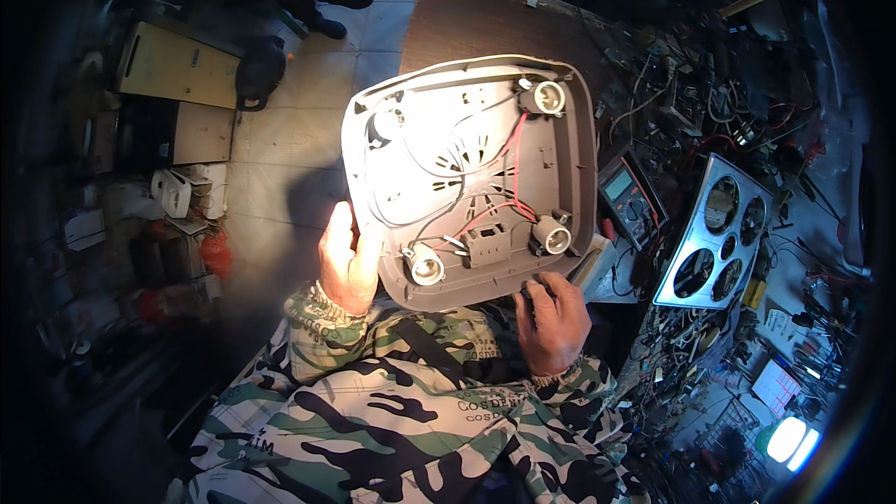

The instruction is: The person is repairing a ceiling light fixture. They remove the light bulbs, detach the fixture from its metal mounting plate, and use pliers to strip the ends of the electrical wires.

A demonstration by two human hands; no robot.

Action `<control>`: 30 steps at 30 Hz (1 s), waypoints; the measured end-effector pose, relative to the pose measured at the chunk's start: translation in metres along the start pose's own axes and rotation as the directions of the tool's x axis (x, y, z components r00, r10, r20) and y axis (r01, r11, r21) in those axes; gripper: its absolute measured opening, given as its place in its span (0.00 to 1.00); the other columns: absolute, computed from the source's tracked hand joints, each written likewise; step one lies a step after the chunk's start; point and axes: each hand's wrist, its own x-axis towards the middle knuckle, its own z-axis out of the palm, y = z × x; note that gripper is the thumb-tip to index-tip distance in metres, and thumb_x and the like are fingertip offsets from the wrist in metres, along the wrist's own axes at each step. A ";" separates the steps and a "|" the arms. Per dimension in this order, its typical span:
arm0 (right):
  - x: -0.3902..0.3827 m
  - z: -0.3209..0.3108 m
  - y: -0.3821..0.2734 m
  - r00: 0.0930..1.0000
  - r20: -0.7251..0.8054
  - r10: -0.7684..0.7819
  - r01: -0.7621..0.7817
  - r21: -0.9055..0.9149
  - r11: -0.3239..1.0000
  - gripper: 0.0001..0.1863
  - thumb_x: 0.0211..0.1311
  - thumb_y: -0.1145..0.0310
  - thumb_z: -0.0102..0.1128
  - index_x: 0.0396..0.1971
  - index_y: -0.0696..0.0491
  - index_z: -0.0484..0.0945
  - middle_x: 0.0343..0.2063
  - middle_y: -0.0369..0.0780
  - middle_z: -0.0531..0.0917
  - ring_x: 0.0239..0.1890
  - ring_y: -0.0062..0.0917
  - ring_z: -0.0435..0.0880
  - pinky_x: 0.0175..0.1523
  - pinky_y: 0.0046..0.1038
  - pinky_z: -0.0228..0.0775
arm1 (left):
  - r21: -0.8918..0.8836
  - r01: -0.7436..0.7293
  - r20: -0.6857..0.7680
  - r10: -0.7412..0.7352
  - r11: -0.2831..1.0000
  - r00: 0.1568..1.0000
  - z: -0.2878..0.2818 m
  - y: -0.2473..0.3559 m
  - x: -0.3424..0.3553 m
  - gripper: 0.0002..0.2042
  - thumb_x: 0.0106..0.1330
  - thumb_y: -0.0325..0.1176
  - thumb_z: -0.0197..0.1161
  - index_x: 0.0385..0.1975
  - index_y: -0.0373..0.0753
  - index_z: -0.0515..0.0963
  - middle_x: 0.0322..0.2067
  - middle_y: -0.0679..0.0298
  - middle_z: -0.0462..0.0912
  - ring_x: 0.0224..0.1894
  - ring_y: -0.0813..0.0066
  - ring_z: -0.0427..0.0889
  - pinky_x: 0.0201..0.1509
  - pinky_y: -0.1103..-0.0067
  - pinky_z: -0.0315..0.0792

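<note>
A square, light-coloured plastic lamp housing point(485, 168) is tilted up in front of me, its hollow side facing me. Round lamp sockets sit in its corners, such as the socket point(427, 267) at the lower left. Red and dark wires point(516, 173) run between them, past a small terminal box point(486, 245) near the lower rim. My left hand point(350, 261) grips the housing's lower left edge, the thumb along its side. At the lower right rim is my right hand point(553, 322), fingers loosely bent and apart; whether they touch the rim is unclear. Strong light whitens the housing's upper left.
A brown board point(448, 23) lies beyond the housing. At right are a multimeter point(630, 196), a silvery panel with round holes point(714, 233), a lit lamp point(791, 443) and heaps of cables and parts. Leftward stand a cabinet point(177, 63) and a red bag point(216, 252). Another person's legs point(322, 0) show far left.
</note>
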 end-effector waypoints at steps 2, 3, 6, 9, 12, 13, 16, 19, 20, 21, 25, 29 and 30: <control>0.004 -0.005 -0.002 0.999 0.003 -0.034 0.034 0.010 0.999 0.18 0.50 0.78 0.79 0.43 0.59 0.85 0.43 0.46 0.84 0.38 0.40 0.84 0.39 0.35 0.78 | 0.027 -0.045 -0.049 0.046 0.999 0.998 0.000 0.004 0.000 0.14 0.74 0.27 0.57 0.54 0.25 0.75 0.45 0.52 0.85 0.45 0.69 0.83 0.51 0.74 0.77; 0.003 -0.006 -0.002 0.999 -0.003 -0.036 0.036 0.019 0.999 0.18 0.50 0.78 0.79 0.42 0.59 0.85 0.43 0.46 0.84 0.37 0.39 0.84 0.39 0.35 0.78 | 0.022 -0.044 -0.064 0.046 0.999 0.997 0.001 0.006 0.000 0.14 0.73 0.26 0.55 0.53 0.25 0.76 0.44 0.53 0.84 0.45 0.69 0.82 0.51 0.74 0.76; 0.006 -0.010 -0.006 0.997 -0.027 -0.070 0.071 0.062 0.996 0.18 0.49 0.78 0.79 0.42 0.59 0.85 0.42 0.45 0.84 0.36 0.39 0.84 0.38 0.35 0.77 | -0.047 -0.075 -0.136 0.068 0.996 0.988 0.003 0.015 0.002 0.13 0.74 0.27 0.54 0.53 0.26 0.76 0.42 0.55 0.84 0.43 0.73 0.80 0.49 0.75 0.76; 0.009 -0.020 -0.012 0.990 -0.051 -0.131 0.135 0.092 0.987 0.18 0.48 0.79 0.79 0.41 0.61 0.84 0.39 0.45 0.84 0.34 0.38 0.84 0.36 0.34 0.77 | -0.042 -0.136 -0.172 0.127 0.990 0.977 0.006 0.015 0.004 0.13 0.74 0.27 0.54 0.51 0.27 0.76 0.40 0.59 0.83 0.41 0.78 0.77 0.47 0.78 0.74; 0.018 -0.026 -0.019 0.981 -0.051 -0.186 0.191 0.126 0.973 0.17 0.50 0.80 0.78 0.41 0.61 0.84 0.34 0.45 0.83 0.30 0.36 0.83 0.33 0.33 0.75 | -0.093 -0.122 -0.153 0.107 0.988 0.982 0.004 0.020 0.002 0.18 0.75 0.33 0.55 0.57 0.26 0.75 0.44 0.63 0.83 0.41 0.82 0.75 0.47 0.82 0.71; 0.021 -0.029 -0.023 0.982 -0.034 -0.188 0.191 0.134 0.972 0.17 0.51 0.80 0.78 0.42 0.61 0.84 0.33 0.44 0.83 0.29 0.36 0.83 0.32 0.33 0.74 | -0.101 -0.132 -0.169 0.114 0.986 0.979 0.008 0.027 0.002 0.16 0.75 0.31 0.55 0.55 0.26 0.76 0.42 0.62 0.83 0.40 0.81 0.76 0.46 0.80 0.72; 0.036 -0.023 -0.030 0.989 -0.031 -0.144 0.147 0.174 0.974 0.15 0.54 0.80 0.76 0.42 0.59 0.85 0.29 0.42 0.81 0.25 0.34 0.81 0.28 0.32 0.71 | -0.057 -0.182 -0.185 0.168 0.982 0.968 0.015 0.035 0.003 0.15 0.75 0.30 0.54 0.54 0.26 0.76 0.41 0.59 0.85 0.40 0.78 0.78 0.47 0.78 0.75; 0.058 -0.019 -0.040 0.995 0.042 -0.088 0.079 0.188 0.979 0.12 0.56 0.79 0.75 0.41 0.57 0.85 0.24 0.40 0.76 0.22 0.33 0.78 0.26 0.33 0.69 | -0.088 -0.170 -0.166 0.154 0.981 0.974 0.020 0.040 0.002 0.16 0.76 0.30 0.53 0.55 0.25 0.75 0.44 0.56 0.86 0.43 0.77 0.81 0.51 0.77 0.76; 0.066 -0.017 -0.044 0.993 0.086 -0.075 0.058 0.188 0.981 0.11 0.57 0.78 0.74 0.41 0.56 0.85 0.23 0.39 0.74 0.22 0.33 0.77 0.26 0.34 0.68 | -0.084 -0.169 -0.161 0.154 0.982 0.975 0.019 0.040 0.001 0.16 0.76 0.30 0.53 0.55 0.25 0.75 0.44 0.56 0.86 0.43 0.76 0.81 0.51 0.77 0.76; 0.072 -0.012 -0.046 0.995 0.062 -0.082 0.070 0.186 0.980 0.10 0.57 0.77 0.74 0.39 0.56 0.84 0.21 0.39 0.69 0.20 0.32 0.75 0.25 0.35 0.67 | -0.080 -0.168 -0.152 0.155 0.982 0.976 0.020 0.042 0.000 0.16 0.76 0.30 0.53 0.55 0.25 0.75 0.44 0.56 0.86 0.43 0.76 0.81 0.51 0.76 0.76; 0.076 0.004 -0.053 0.996 0.070 -0.046 0.035 0.159 0.987 0.13 0.56 0.76 0.76 0.42 0.56 0.86 0.23 0.40 0.73 0.20 0.34 0.77 0.26 0.34 0.68 | -0.111 -0.162 -0.154 0.144 0.981 0.978 0.025 0.046 -0.002 0.16 0.76 0.31 0.54 0.54 0.25 0.75 0.44 0.56 0.86 0.43 0.74 0.81 0.51 0.76 0.76; 0.076 0.019 -0.052 0.993 0.074 -0.093 0.087 0.087 0.992 0.14 0.56 0.75 0.75 0.43 0.54 0.86 0.23 0.39 0.73 0.20 0.33 0.78 0.26 0.34 0.70 | -0.048 -0.178 -0.164 0.168 0.983 0.972 0.025 0.042 -0.005 0.14 0.75 0.30 0.56 0.52 0.25 0.76 0.42 0.55 0.85 0.42 0.73 0.80 0.51 0.76 0.75; 0.077 0.022 -0.051 0.992 0.082 -0.092 0.087 0.073 0.994 0.13 0.57 0.75 0.74 0.43 0.53 0.86 0.23 0.39 0.73 0.20 0.33 0.78 0.26 0.34 0.70 | -0.031 -0.183 -0.161 0.176 0.983 0.971 0.025 0.043 -0.005 0.14 0.75 0.30 0.56 0.52 0.26 0.76 0.41 0.55 0.84 0.42 0.72 0.80 0.51 0.76 0.75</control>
